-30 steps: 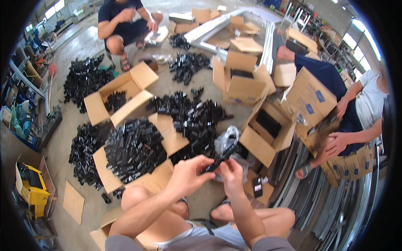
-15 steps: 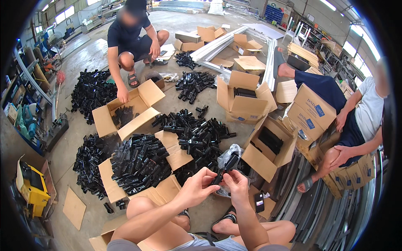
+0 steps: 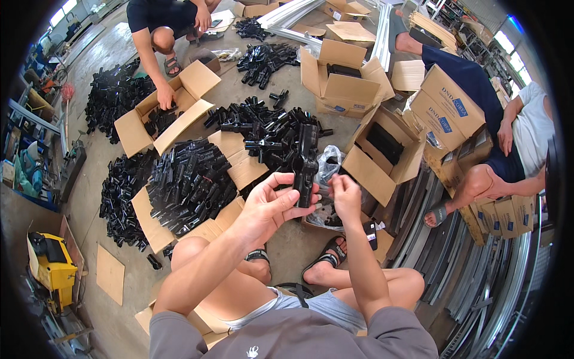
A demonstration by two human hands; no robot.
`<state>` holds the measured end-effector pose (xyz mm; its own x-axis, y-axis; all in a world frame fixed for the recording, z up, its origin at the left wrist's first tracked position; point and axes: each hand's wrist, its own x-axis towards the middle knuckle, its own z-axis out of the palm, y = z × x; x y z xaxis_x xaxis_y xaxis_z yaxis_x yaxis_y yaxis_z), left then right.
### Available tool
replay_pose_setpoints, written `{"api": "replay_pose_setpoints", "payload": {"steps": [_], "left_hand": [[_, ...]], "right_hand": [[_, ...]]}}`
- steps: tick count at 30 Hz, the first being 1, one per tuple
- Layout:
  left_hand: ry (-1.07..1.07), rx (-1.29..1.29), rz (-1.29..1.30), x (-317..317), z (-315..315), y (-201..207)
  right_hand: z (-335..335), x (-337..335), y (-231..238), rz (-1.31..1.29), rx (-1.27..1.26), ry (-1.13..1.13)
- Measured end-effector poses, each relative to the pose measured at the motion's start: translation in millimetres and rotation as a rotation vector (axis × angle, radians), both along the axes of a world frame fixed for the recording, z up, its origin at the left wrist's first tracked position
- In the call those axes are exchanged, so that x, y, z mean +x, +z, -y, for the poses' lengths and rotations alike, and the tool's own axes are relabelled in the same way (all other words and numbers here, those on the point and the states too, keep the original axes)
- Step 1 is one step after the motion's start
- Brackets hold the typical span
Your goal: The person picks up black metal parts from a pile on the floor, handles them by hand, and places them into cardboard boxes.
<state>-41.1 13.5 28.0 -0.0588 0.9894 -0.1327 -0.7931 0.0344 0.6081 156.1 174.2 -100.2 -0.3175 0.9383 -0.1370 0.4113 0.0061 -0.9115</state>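
My left hand (image 3: 270, 204) grips a black tubular part (image 3: 306, 157) near its lower end and holds it upright in front of me. It has a wider collar around its middle. Just to the right, my right hand (image 3: 345, 192) is apart from the part, with thumb and fingers pinched together; whatever they may hold is too small to make out. Behind that hand a clear plastic bag (image 3: 328, 163) rises from a low box (image 3: 323, 225) by my feet. A large heap of similar black parts (image 3: 194, 178) lies on cardboard at the left.
Across from me a co-worker's hand (image 3: 165, 96) reaches into an open carton (image 3: 134, 133). Another open carton (image 3: 375, 170) holds black pieces on the right. A seated person (image 3: 532, 128) is beside stacked cartons (image 3: 445, 110). Long metal strips (image 3: 445, 269) cover the floor at lower right.
Both hands were together on the black part. Now my left hand has raised it upright, and my right hand has come away to the right. The view has tilted downward.
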Motion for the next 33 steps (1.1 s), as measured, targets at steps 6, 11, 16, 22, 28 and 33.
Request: {"api": "replay_pose_setpoints", "payload": {"steps": [6,11,16,22,28,33], "left_hand": [[0.088,0.02,0.003,-7.6,0.4,10.5],[0.244,-0.038,0.043,-13.5,-5.6,15.9],[0.42,-0.11,-0.158,-43.8,28.7,53.9],[0.554,-0.092,-0.514,-70.8,82.0,62.9],[0.776,-0.301,-0.38,-65.8,162.7,12.3],[0.783,-0.376,-0.289,-62.3,198.9,-22.6]], "right_hand": [[-7.3,48.6,-189.9,1.046,-0.064,0.312],[-6.5,55.6,-227.8,1.043,-0.15,0.179],[-11.1,49.2,-241.4,1.074,-0.097,0.285],[-32.6,135.1,-304.9,0.937,-0.138,0.474],[95.1,2.4,-128.6,0.622,-0.627,1.318],[139.4,-41.7,-65.2,0.474,-0.776,1.683]]}}
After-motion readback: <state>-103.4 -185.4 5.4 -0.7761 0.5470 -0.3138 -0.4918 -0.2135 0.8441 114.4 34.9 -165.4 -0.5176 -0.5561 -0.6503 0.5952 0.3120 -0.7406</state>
